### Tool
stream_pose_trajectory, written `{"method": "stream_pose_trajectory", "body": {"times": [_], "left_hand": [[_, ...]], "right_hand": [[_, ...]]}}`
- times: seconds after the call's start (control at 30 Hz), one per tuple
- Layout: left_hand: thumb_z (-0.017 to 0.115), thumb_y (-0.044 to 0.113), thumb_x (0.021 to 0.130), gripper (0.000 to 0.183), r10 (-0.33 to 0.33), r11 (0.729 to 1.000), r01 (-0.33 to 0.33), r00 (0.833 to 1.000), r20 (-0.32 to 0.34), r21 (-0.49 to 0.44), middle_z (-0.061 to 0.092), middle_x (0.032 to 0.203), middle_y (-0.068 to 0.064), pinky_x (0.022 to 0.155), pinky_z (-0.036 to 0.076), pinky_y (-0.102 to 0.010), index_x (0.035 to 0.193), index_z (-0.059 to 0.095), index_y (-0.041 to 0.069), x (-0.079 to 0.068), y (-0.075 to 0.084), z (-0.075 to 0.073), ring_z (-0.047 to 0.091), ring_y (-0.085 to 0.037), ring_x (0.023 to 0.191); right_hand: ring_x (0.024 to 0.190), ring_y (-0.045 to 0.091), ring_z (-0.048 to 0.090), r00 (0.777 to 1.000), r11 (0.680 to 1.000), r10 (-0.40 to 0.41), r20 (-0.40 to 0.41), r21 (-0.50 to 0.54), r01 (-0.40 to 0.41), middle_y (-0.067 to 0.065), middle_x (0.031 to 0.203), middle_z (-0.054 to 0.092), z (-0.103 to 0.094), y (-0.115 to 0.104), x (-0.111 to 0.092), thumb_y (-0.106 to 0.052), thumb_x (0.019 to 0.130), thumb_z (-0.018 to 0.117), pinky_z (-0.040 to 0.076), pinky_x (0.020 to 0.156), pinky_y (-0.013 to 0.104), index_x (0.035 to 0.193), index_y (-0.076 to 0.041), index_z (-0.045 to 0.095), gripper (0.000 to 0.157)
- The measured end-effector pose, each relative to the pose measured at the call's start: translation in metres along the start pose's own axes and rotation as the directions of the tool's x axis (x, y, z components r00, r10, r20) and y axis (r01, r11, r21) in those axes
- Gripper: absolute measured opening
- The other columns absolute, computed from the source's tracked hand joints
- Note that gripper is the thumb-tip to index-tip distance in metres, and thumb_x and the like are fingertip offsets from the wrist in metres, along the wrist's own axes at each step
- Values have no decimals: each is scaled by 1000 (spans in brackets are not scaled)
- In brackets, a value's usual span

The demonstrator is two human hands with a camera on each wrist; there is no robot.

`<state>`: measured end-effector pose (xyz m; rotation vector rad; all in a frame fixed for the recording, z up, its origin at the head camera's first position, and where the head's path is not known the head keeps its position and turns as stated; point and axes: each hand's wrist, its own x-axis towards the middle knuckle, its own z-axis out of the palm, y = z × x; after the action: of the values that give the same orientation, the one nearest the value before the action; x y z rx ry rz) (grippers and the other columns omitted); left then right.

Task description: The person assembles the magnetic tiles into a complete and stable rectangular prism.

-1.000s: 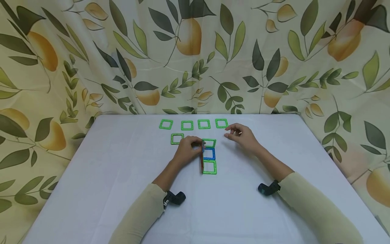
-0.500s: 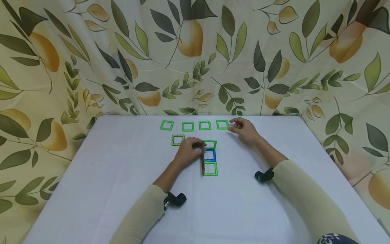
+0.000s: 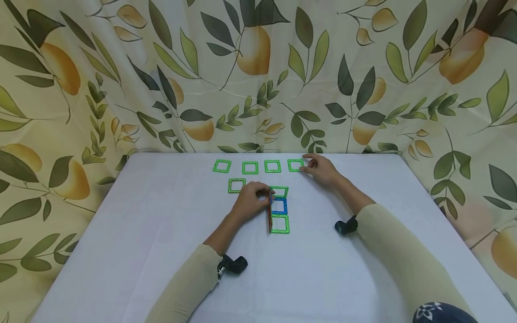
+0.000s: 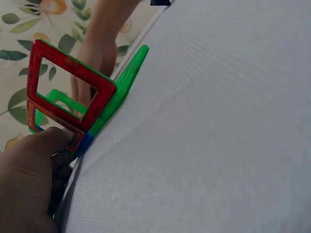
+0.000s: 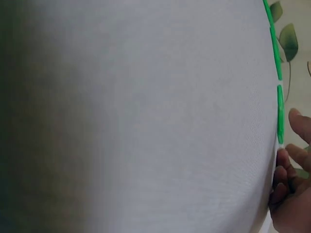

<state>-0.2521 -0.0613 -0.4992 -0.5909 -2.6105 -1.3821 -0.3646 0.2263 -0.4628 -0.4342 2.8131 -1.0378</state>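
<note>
My left hand [image 3: 252, 200] pinches an orange magnetic tile [image 4: 60, 116] between thumb and fingers. A red magnetic tile [image 4: 70, 63] adjoins it, both standing upright. They run along the left side of a row: a green tile [image 3: 280, 232] at the near end, a blue tile [image 3: 286, 206] in the middle, and another green tile [image 3: 287, 192] at the far end, which looks tilted up. My right hand [image 3: 322, 170] is at the right edge of the rightmost back green tile [image 3: 295, 171], thumb and forefinger spread around its corner. Whether they touch it is unclear.
Along the table's back edge lie more flat green tiles: one at the left [image 3: 221, 172], one beside it [image 3: 250, 173] and one in the middle [image 3: 272, 172]. A further green tile [image 3: 236, 192] lies just beyond my left hand. A patterned cloth [image 3: 258, 112] hangs behind the white table [image 3: 161, 269].
My right hand has moved slightly back to the rightmost green tile, and its thumb and forefinger have come around the corner. The left hand keeps holding the upright tile.
</note>
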Motion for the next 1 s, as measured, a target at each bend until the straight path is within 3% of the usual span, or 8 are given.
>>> {"method": "stream_pose_trajectory", "body": {"times": [0.33, 0.7, 1.0], "left_hand": [[80, 11, 91, 17, -2, 1000, 2, 1000, 7, 6, 75, 106, 4, 94, 50, -34, 108, 81, 13, -1, 2, 0, 61, -14, 101], [81, 15, 92, 15, 5, 1000, -5, 1000, 9, 8, 75, 104, 5, 93, 49, -34, 107, 81, 14, -3, 1, -1, 61, -14, 100], [81, 16, 92, 16, 21, 1000, -21, 1000, 5, 19, 75, 105, 4, 93, 50, -34, 108, 81, 13, 0, 0, -1, 61, -14, 100]], "right_hand": [[94, 30, 50, 1000, 997, 12, 18, -77, -11, 15, 101, 57, 2, 3, 6, -21, 104, 69, 39, 81, 40, 147, 1, 57, 49], [101, 32, 56, 999, 999, -2, -41, 36, 3, 18, 111, 62, 3, 3, -1, -13, 97, 77, 46, 90, 43, 137, 5, 57, 48], [94, 25, 56, 994, 988, 9, -112, 156, 9, 18, 106, 65, -1, 2, -11, -2, 95, 77, 45, 77, 25, 139, 8, 56, 49]]}}
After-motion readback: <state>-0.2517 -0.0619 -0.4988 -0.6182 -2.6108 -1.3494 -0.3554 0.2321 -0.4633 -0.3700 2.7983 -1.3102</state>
